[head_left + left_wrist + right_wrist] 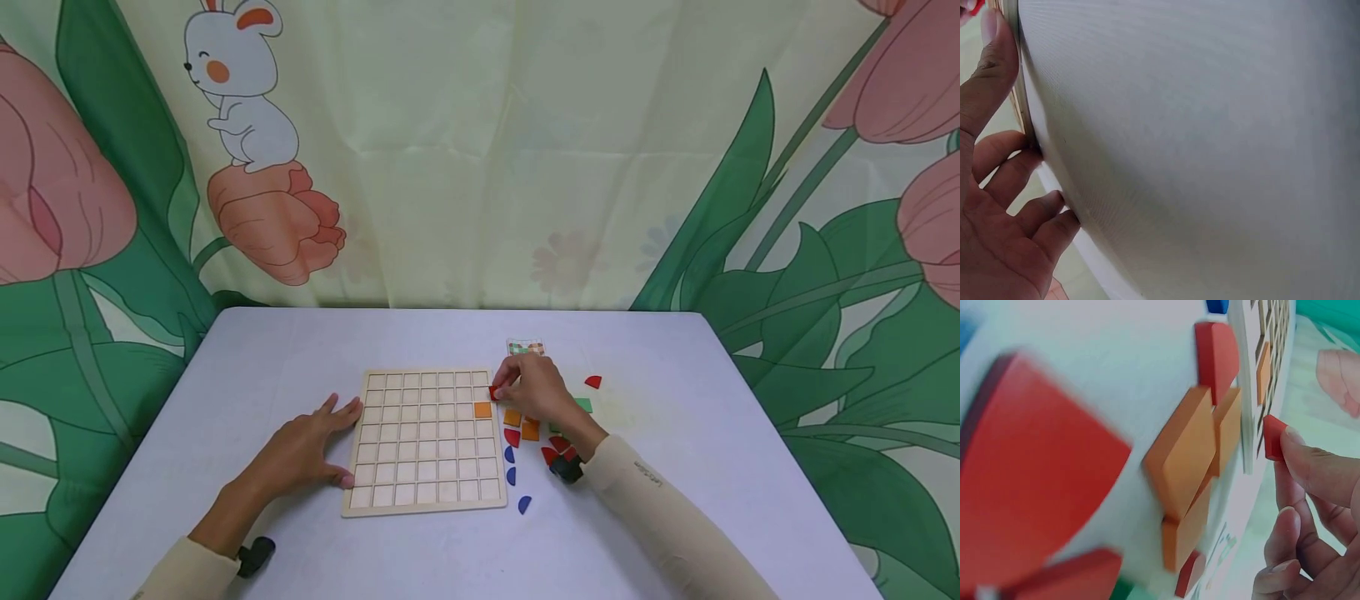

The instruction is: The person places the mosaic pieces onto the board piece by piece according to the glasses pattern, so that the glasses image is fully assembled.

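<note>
L to R:

- Left hand: spread, fingers slightly bent, nothing grasped; thumb & fingertips rest at L edge of board.
- Board: wood-look grid, flat on surface. Prob. stiff, fairly light, apt to slide on cloth if nudged; best steadied by rim.
- Orange tile: in a cell, R-most col., toward far end.
- Red piece: at board's R edge, just beyond orange tile; contact w/ board can't be told. Small, flat, thick-edged; prob. light, rigid, not fragile, maybe slippery if smooth. Hold nr one end, thumb vs. index, other end left free.
- Blue half-rounds: qty 3, beside board.
- Loose orange tiles: just R of board; likely similar handling, lift by edges.
- Right hand: thumb & index pinch red piece, no visible gap; other fingers curl loosely, clear of it.
- Green tile: partly hidden.
- Red quarter-round: lies apart, far R.
</note>
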A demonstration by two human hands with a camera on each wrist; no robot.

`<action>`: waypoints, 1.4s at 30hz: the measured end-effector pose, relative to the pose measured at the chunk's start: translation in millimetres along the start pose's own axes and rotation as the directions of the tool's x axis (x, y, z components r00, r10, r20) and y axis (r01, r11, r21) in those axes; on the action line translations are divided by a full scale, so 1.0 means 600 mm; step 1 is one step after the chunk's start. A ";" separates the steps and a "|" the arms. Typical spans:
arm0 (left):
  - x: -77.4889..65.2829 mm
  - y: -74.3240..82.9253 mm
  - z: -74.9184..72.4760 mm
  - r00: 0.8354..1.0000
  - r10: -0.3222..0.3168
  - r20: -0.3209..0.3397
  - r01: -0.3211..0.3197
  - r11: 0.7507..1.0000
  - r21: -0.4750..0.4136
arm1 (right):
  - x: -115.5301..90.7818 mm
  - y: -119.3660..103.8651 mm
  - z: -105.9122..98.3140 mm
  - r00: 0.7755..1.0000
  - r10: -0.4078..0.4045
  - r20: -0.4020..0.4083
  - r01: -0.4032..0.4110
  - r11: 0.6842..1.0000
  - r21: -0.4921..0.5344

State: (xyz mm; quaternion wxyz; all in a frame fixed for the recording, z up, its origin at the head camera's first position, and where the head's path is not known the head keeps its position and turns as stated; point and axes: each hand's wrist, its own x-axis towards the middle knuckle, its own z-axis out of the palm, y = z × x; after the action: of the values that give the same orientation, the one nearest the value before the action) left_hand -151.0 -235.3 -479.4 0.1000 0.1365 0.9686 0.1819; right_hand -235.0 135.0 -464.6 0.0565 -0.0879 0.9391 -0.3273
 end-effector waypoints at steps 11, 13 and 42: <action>0.003 -0.001 0.000 1.000 0.005 -0.006 -0.005 1.000 0.004 | 0.013 -0.029 0.020 0.999 0.045 0.008 -0.045 0.999 0.027; 0.004 -0.001 -0.001 1.000 0.000 -0.004 0.000 1.000 0.005 | 0.015 -0.032 0.022 0.999 0.044 0.007 -0.045 0.999 0.019; -0.003 -0.002 0.001 1.000 -0.027 0.006 0.027 1.000 -0.002 | 0.006 -0.045 0.026 0.999 0.050 0.009 -0.048 0.990 -0.131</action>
State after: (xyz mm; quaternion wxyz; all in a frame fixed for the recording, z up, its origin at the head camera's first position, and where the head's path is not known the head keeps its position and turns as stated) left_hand -149.3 -236.5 -480.3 0.1056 0.1238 0.9699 0.1813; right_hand -232.6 104.3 -460.1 0.0643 -0.0701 0.9601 -0.2631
